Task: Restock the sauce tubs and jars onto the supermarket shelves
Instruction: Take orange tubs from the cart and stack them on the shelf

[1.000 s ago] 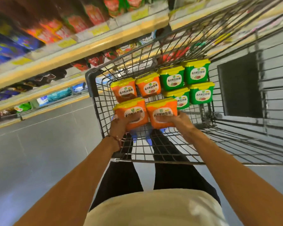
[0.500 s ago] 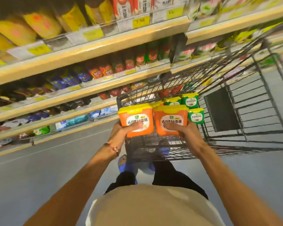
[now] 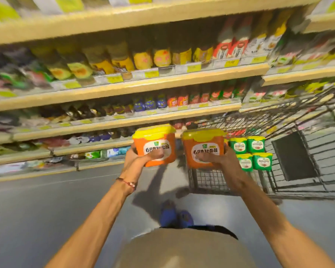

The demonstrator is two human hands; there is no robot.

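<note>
"Up out of the cart (image 3: 207, 178) they had come, since a second before?"

"Yes. Leftmost, the left hand (image 3: 137, 159) gripped the left orange tub (image 3: 159, 141), thumb across its label. Just beside it, apart, the right hand (image 3: 222, 161) clasped the right orange tub (image 3: 201, 142). Crowded shelves (image 3: 124, 88) stood ahead, blurred. Four green tubs (image 3: 261, 161) remained stacked at the cart's left end."

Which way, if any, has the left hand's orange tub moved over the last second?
Yes. The orange tub has been lifted out of the cart; the left hand now holds it left of the cart, before the shelves.
</note>
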